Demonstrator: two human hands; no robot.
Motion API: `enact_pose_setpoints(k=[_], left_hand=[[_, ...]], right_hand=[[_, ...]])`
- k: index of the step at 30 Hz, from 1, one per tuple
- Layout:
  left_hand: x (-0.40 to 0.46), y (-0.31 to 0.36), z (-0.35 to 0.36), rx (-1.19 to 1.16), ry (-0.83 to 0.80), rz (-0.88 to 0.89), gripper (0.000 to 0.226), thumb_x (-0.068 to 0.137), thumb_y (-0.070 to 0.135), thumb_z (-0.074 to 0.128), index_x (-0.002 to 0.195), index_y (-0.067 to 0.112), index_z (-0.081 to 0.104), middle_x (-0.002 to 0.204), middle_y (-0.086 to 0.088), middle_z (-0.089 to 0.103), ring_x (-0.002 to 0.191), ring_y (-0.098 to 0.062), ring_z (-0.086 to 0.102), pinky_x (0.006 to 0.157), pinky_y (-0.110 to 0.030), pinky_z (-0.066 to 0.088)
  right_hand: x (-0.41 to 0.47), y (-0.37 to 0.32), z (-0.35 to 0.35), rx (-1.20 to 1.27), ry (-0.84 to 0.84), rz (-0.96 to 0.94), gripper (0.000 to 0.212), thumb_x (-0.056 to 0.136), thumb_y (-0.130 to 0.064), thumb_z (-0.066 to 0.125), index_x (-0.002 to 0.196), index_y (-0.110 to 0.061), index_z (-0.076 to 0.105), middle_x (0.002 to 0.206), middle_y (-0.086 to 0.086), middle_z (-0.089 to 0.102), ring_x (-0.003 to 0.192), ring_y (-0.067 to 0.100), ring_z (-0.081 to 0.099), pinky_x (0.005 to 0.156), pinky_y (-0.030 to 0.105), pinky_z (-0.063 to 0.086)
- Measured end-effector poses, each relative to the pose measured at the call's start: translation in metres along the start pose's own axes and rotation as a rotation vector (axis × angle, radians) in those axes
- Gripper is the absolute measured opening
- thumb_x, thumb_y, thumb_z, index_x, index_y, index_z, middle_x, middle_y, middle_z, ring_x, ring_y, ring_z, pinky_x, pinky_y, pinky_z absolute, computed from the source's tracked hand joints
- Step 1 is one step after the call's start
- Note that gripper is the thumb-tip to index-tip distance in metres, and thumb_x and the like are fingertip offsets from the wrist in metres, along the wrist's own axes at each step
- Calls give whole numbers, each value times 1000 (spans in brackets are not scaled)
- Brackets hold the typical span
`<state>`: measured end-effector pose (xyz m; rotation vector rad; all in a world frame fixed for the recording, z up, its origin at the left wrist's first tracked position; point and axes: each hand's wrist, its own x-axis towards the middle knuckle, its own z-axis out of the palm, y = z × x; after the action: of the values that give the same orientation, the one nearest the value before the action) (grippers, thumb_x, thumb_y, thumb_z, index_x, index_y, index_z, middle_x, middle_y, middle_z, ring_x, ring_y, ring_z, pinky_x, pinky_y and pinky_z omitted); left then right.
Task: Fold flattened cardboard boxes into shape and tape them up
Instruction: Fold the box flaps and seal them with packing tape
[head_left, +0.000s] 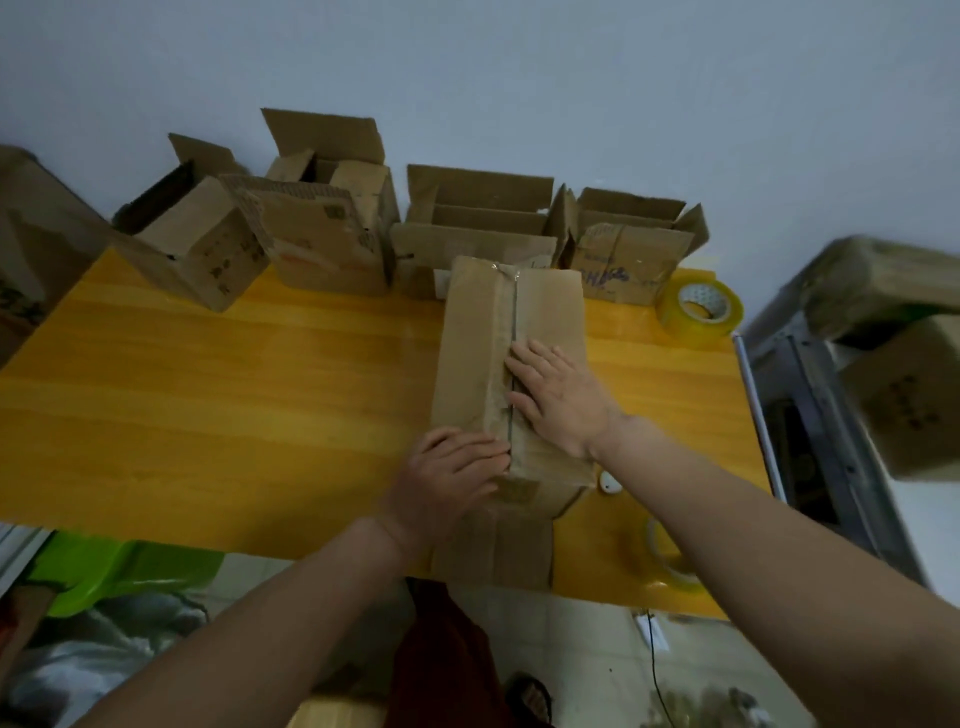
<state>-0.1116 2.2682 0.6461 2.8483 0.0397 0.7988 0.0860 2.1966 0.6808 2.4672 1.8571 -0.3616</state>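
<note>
On a yellow wooden table (218, 395), seen from above, one long brown cardboard box (511, 364) lies right of the table's middle. Its long axis runs from the person's near edge of the table toward the pale wall, and its near end overhangs that edge slightly. The top flaps meet in one seam down the middle, with clear tape shining at the far end.

Two bare hands rest on the box. The left hand (449, 480) lies at the near end of the seam, fingers straight and close together, pressing down on the cardboard. The right hand (558, 397) lies flat just beyond it, on the right side of the seam, fingers spread and pointing away toward the wall.

Behind the long box, along the table's far edge, stand four open-topped brown cardboard boxes (322, 244) in a row with flaps raised; the leftmost is tipped on its side.

Two rolls of clear yellowish packing tape are visible. One tape roll (698, 309) stands at the table's far right corner, right of the long box. A second, blurred roll (670, 556) lies near the table's near edge, partly hidden by the right forearm.
</note>
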Motion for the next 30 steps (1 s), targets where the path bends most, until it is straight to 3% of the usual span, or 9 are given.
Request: enact_pose_setpoints(k=[4, 7, 14, 17, 19, 21, 24, 28, 30], left_hand=[[5, 6, -4, 20, -8, -18, 25, 87, 27, 58, 94, 11, 77, 104, -1, 73, 99, -18, 70, 88, -34, 52], [5, 22, -8, 36, -65, -110, 24, 75, 13, 78, 98, 9, 75, 109, -6, 72, 102, -22, 69, 94, -47, 51], [29, 84, 5, -49, -128, -144, 55, 71, -13, 63, 124, 1, 62, 131, -15, 59, 122, -31, 56, 105, -45, 43], [34, 99, 20, -3, -313, -242, 61, 90, -1, 43, 148, 9, 31, 156, -10, 27, 145, -24, 22, 121, -35, 7], [31, 104, 29, 106, -399, -284, 64, 95, 9, 31, 154, 13, 6, 162, -5, 2, 148, -20, -3, 112, -31, -23], [30, 107, 35, 179, -445, -293, 68, 95, 15, 31, 153, 14, -4, 161, -5, -9, 147, -20, -13, 103, -30, -32], [30, 103, 33, 171, -507, -291, 77, 93, 19, 40, 152, 16, -10, 161, -2, -14, 146, -17, -17, 107, -30, -28], [42, 98, 20, -28, -580, -373, 89, 88, 36, 61, 153, 21, 3, 161, 4, -4, 147, -13, -6, 112, -26, -13], [55, 99, 13, -185, -557, -514, 89, 86, 36, 66, 153, 22, 9, 161, 6, 5, 147, -13, 3, 114, -28, 1]], right_hand=[[-44, 9, 3, 169, 170, 22, 52, 103, -36, 31, 150, -14, 27, 158, 4, 23, 146, 20, 17, 119, 31, 10], [-78, 26, 15, 317, 247, 157, 50, 103, -32, 33, 150, -16, 26, 157, 4, 24, 144, 22, 21, 116, 33, 21], [-138, 60, 62, 374, 90, 491, 30, 101, -16, 42, 128, -6, 50, 127, 13, 48, 119, 32, 46, 93, 39, 42], [-160, 54, 83, 301, -35, 512, 20, 98, -23, 47, 99, -6, 58, 111, 15, 56, 105, 34, 53, 79, 36, 42], [-172, 49, 97, 190, -164, 529, 27, 96, -36, 49, 107, -15, 62, 117, 9, 61, 113, 30, 53, 94, 37, 41], [-182, 45, 110, 123, -305, 567, 32, 95, -36, 52, 124, -25, 54, 125, 5, 57, 127, 28, 42, 112, 50, 22], [-191, 43, 121, 118, -372, 618, 51, 91, -8, 52, 137, -28, 41, 134, 4, 51, 140, 28, 25, 112, 64, 8], [-193, 47, 112, 436, -163, 649, 49, 96, -9, 46, 144, -17, 37, 144, 15, 41, 132, 33, 39, 107, 43, 35], [-190, 49, 95, 603, -20, 631, 48, 98, -4, 45, 145, -11, 37, 148, 14, 39, 135, 32, 38, 111, 37, 32]])
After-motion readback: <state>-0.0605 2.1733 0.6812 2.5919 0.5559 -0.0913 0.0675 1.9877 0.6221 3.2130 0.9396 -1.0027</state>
